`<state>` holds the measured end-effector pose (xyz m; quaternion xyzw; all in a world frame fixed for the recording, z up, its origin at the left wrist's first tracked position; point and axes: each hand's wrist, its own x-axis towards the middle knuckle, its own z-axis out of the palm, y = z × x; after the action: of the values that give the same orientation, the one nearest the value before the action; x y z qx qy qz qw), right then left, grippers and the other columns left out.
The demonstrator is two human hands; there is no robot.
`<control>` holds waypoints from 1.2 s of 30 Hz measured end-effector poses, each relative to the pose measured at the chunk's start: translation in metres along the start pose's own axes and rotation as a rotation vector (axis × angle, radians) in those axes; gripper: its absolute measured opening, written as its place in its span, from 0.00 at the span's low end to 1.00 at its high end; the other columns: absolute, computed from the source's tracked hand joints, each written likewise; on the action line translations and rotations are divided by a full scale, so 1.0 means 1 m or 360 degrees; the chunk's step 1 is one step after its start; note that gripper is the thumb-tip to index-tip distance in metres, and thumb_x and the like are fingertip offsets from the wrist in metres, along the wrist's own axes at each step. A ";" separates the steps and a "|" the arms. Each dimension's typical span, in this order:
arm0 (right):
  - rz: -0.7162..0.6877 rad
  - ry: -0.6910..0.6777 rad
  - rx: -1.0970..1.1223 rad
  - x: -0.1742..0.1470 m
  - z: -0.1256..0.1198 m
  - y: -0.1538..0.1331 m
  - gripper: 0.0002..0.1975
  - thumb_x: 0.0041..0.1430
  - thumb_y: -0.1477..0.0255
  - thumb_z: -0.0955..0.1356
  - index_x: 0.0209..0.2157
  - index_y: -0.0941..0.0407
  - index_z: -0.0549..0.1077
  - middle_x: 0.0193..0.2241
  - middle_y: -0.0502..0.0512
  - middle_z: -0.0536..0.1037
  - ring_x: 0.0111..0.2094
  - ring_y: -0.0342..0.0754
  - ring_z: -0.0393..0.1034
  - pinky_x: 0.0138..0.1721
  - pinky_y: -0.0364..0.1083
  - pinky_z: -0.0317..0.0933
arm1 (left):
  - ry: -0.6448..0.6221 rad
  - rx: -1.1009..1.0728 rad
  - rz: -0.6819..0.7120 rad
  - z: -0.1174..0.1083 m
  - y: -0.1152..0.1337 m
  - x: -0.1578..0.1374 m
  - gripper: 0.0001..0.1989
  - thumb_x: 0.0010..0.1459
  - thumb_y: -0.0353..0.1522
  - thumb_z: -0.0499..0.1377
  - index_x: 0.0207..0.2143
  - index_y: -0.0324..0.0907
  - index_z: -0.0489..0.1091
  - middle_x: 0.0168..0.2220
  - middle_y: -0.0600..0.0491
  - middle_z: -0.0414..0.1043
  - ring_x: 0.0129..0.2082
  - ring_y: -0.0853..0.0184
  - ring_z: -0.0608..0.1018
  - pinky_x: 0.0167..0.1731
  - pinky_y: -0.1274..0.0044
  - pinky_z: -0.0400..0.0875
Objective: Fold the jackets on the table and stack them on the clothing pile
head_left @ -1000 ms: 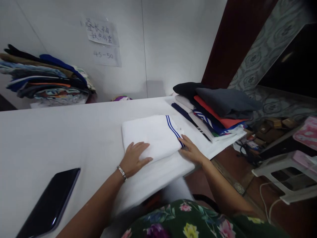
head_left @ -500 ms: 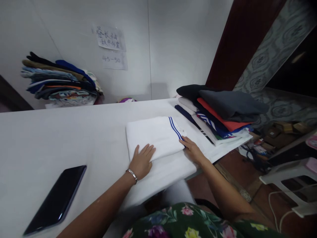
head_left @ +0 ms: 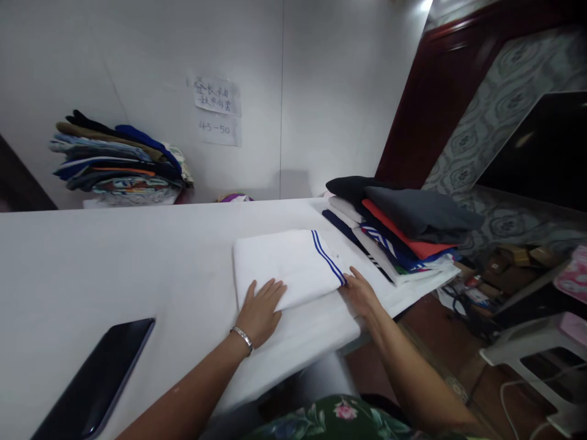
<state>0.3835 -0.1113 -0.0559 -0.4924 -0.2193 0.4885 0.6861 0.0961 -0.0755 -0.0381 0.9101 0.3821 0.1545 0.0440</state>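
Observation:
A folded white garment (head_left: 279, 263) with two blue stripes near its right end lies on the white table. My left hand (head_left: 260, 311) rests flat on its near left part, fingers spread; a silver bracelet circles that wrist. At the striped corner on the right, my right hand (head_left: 361, 294) is turned on its side and pinches the garment's edge. One of its fingers sticks up, while the other fingertips are partly hidden by the hand and the fabric.
To the right stands a stack of folded clothes (head_left: 422, 211), dark grey on top. Another clothes pile (head_left: 119, 159) sits beyond the table's far edge at left. A black phone (head_left: 98, 379) lies near left. A white plastic stool (head_left: 527, 351) is on the floor at right.
My right hand has gone from lying on the striped edge to turning sideways and taking hold of the corner. My left hand stays on the garment. The view has tilted up slightly.

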 end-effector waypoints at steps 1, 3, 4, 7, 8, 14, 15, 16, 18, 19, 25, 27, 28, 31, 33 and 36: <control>0.0004 0.0033 0.0037 0.000 0.002 0.001 0.39 0.47 0.74 0.72 0.60 0.52 0.55 0.39 0.52 0.77 0.43 0.48 0.72 0.45 0.48 0.69 | 0.0000 0.0002 -0.0001 0.000 0.000 0.000 0.29 0.52 0.25 0.50 0.58 0.42 0.60 0.60 0.47 0.60 0.62 0.58 0.59 0.60 0.54 0.43; -0.0007 0.0082 0.0091 -0.001 0.006 0.002 0.39 0.46 0.75 0.71 0.59 0.52 0.55 0.35 0.49 0.77 0.40 0.47 0.73 0.44 0.47 0.69 | -0.0001 0.0008 0.0001 0.001 0.000 -0.001 0.29 0.52 0.26 0.50 0.58 0.42 0.60 0.60 0.48 0.61 0.62 0.58 0.59 0.61 0.54 0.43; -0.0015 0.0095 0.0126 -0.002 0.007 0.002 0.38 0.46 0.76 0.71 0.58 0.51 0.55 0.35 0.48 0.77 0.39 0.46 0.73 0.45 0.47 0.69 | 0.0002 0.0013 0.0002 0.001 0.000 -0.001 0.29 0.52 0.26 0.50 0.58 0.43 0.60 0.60 0.48 0.61 0.62 0.58 0.59 0.61 0.54 0.43; -0.0014 0.0172 0.0304 -0.012 0.009 0.001 0.32 0.46 0.77 0.71 0.53 0.50 0.60 0.34 0.47 0.77 0.37 0.45 0.74 0.46 0.47 0.68 | 0.0020 0.0031 0.0012 0.002 -0.002 0.000 0.28 0.53 0.26 0.50 0.58 0.43 0.60 0.60 0.48 0.61 0.62 0.57 0.59 0.60 0.54 0.43; -0.0015 0.0195 0.0367 -0.017 0.009 0.001 0.28 0.47 0.78 0.72 0.50 0.51 0.63 0.33 0.48 0.78 0.37 0.45 0.74 0.47 0.47 0.68 | 0.0028 0.0035 0.0019 0.003 -0.003 0.000 0.28 0.53 0.26 0.50 0.59 0.42 0.60 0.60 0.48 0.61 0.62 0.57 0.59 0.60 0.54 0.44; 0.0236 -0.0107 0.0507 -0.039 0.019 0.010 0.08 0.53 0.72 0.70 0.36 0.57 0.72 0.33 0.54 0.78 0.37 0.45 0.74 0.47 0.46 0.67 | 0.0103 0.0031 0.0081 0.010 -0.010 0.001 0.27 0.54 0.28 0.49 0.58 0.43 0.61 0.58 0.47 0.63 0.60 0.56 0.62 0.59 0.53 0.46; 0.0298 -0.0163 0.0525 -0.040 0.023 0.012 0.08 0.54 0.71 0.70 0.37 0.58 0.72 0.34 0.54 0.78 0.37 0.45 0.74 0.46 0.46 0.68 | 0.0115 0.0033 0.0087 0.012 -0.012 0.001 0.27 0.54 0.28 0.49 0.58 0.43 0.61 0.58 0.47 0.64 0.60 0.56 0.62 0.59 0.53 0.46; 0.0338 -0.0181 0.0550 -0.039 0.027 0.014 0.08 0.55 0.71 0.69 0.37 0.58 0.72 0.34 0.54 0.78 0.36 0.45 0.74 0.45 0.46 0.68 | 0.0122 0.0037 0.0086 0.013 -0.013 0.001 0.27 0.54 0.28 0.50 0.58 0.44 0.61 0.58 0.48 0.64 0.60 0.56 0.62 0.59 0.53 0.46; 0.0377 -0.0137 0.0606 -0.033 0.036 0.015 0.08 0.57 0.70 0.68 0.37 0.59 0.72 0.32 0.54 0.78 0.35 0.44 0.74 0.43 0.45 0.69 | 0.0125 0.0043 0.0080 0.015 -0.014 0.001 0.27 0.54 0.28 0.49 0.58 0.45 0.61 0.58 0.48 0.63 0.60 0.57 0.62 0.60 0.54 0.45; 0.0398 -0.0121 0.0620 -0.030 0.040 0.015 0.08 0.57 0.70 0.68 0.37 0.59 0.71 0.31 0.53 0.78 0.34 0.44 0.74 0.41 0.45 0.69 | 0.0126 0.0042 0.0079 0.016 -0.014 0.002 0.27 0.54 0.28 0.49 0.58 0.45 0.61 0.58 0.49 0.63 0.61 0.57 0.62 0.60 0.54 0.45; 0.0464 -0.0230 0.0510 -0.011 0.057 0.013 0.12 0.56 0.66 0.69 0.39 0.59 0.71 0.31 0.52 0.77 0.34 0.45 0.73 0.41 0.45 0.69 | 0.0107 0.0032 0.0082 0.014 -0.013 0.001 0.27 0.55 0.28 0.48 0.58 0.43 0.61 0.59 0.49 0.63 0.61 0.57 0.61 0.59 0.53 0.45; 0.0358 -0.0173 0.0453 -0.010 0.060 0.015 0.14 0.54 0.65 0.70 0.41 0.57 0.71 0.32 0.51 0.78 0.36 0.46 0.73 0.42 0.46 0.68 | 0.0102 0.0029 0.0078 0.014 -0.013 0.001 0.27 0.55 0.28 0.48 0.58 0.43 0.61 0.59 0.48 0.63 0.61 0.57 0.61 0.59 0.53 0.45; 0.0274 -0.0156 0.0434 -0.010 0.061 0.017 0.16 0.53 0.66 0.71 0.42 0.56 0.71 0.35 0.51 0.78 0.38 0.46 0.73 0.43 0.46 0.68 | 0.0102 0.0027 0.0078 0.014 -0.013 0.001 0.27 0.55 0.28 0.48 0.58 0.44 0.61 0.59 0.49 0.63 0.61 0.57 0.61 0.59 0.53 0.45; 0.0080 -0.0167 0.0421 -0.013 0.066 0.021 0.22 0.51 0.67 0.72 0.48 0.51 0.69 0.44 0.50 0.77 0.44 0.48 0.72 0.45 0.47 0.67 | 0.0124 0.0017 0.0090 0.017 -0.015 0.001 0.27 0.55 0.29 0.49 0.58 0.45 0.61 0.58 0.49 0.64 0.60 0.57 0.62 0.60 0.54 0.45; 0.0146 -0.0208 0.0429 -0.015 0.069 0.022 0.22 0.53 0.63 0.71 0.50 0.52 0.68 0.47 0.53 0.76 0.46 0.49 0.71 0.44 0.49 0.68 | 0.0158 0.0010 0.0106 0.020 -0.017 0.000 0.27 0.55 0.29 0.49 0.58 0.46 0.61 0.58 0.50 0.64 0.60 0.57 0.62 0.60 0.54 0.45; 0.0337 -0.0221 0.0477 -0.016 0.074 0.023 0.23 0.55 0.60 0.68 0.50 0.56 0.68 0.46 0.57 0.77 0.46 0.51 0.71 0.42 0.49 0.69 | 0.0211 0.0019 0.0135 0.024 -0.019 0.000 0.27 0.55 0.29 0.50 0.59 0.46 0.61 0.58 0.50 0.64 0.60 0.56 0.63 0.60 0.54 0.45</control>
<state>0.3088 -0.0902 -0.0423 -0.3700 -0.1378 0.6181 0.6797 0.0906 -0.0611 -0.0647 0.9135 0.3462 0.2138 0.0067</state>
